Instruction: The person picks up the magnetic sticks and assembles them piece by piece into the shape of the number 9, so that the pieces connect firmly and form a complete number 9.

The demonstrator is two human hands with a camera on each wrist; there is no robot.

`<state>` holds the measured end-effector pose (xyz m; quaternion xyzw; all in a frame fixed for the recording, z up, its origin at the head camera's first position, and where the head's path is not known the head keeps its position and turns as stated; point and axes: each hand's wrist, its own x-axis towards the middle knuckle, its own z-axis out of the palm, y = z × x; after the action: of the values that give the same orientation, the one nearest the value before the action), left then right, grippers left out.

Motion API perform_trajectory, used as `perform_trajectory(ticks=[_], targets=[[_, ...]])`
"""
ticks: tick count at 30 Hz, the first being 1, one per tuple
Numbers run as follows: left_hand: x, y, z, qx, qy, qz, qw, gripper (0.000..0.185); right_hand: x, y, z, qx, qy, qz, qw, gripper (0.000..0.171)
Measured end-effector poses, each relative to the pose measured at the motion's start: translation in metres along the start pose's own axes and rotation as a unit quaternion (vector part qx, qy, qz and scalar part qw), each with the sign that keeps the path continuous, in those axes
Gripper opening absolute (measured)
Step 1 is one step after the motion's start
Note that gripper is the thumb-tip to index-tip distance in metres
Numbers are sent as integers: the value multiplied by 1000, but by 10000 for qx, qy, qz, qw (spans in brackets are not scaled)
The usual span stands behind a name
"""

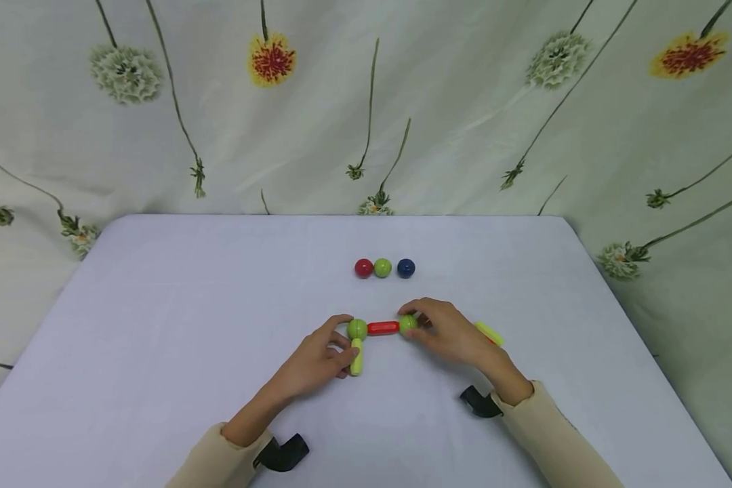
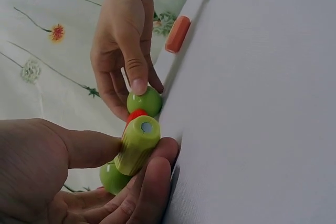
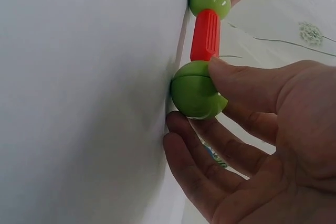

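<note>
Pinching yellow-green ridged rod [image 1: 356,359] with left hand [image 1: 318,360], at rod's far end meeting glossy green ball [image 1: 357,329]. Linked onward by red ridged rod [image 1: 383,329] to second glossy green ball [image 1: 407,323], held between thumb and fingers of right hand [image 1: 450,333]. Placed around middle of smooth, pale, round-cornered table [image 1: 189,305]. Bearing farther back, in row, shiny red ball [image 1: 363,268] against light-green ball [image 1: 382,268], plus dark-blue ball [image 1: 405,268] slightly apart. Backed by pale, faintly creased backdrop [image 1: 317,142] printed with dandelions and yellow-red flowers.

The grip [image 3: 286,142] holds the nearer green ball [image 3: 194,92]
</note>
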<state>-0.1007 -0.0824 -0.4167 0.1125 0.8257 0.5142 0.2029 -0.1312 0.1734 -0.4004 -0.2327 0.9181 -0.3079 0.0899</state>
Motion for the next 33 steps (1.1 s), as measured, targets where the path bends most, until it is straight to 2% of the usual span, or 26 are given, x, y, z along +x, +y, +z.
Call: perform_trajectory(ticks=[8, 15, 23, 29, 33], targets=[[0, 0, 2, -50, 95, -146, 9998, 54, 1, -3, -4, 30, -86, 115, 9999, 32], [2, -2, 1, -249, 84, -154, 9995, 54, 8, 1, -21, 113, 40, 212, 9997, 34], [2, -3, 1, -405, -8, -120, 9991, 53, 40, 10, -46, -98, 368, -100, 9992, 30], [1, -3, -1, -402, -14, -54, 9992, 54, 65, 20, -53, -115, 285, 210, 9993, 30], [1, -4, -2, -382, -27, -32, 9993, 54, 76, 25, -51, 131, 53, 461, 9988, 35]])
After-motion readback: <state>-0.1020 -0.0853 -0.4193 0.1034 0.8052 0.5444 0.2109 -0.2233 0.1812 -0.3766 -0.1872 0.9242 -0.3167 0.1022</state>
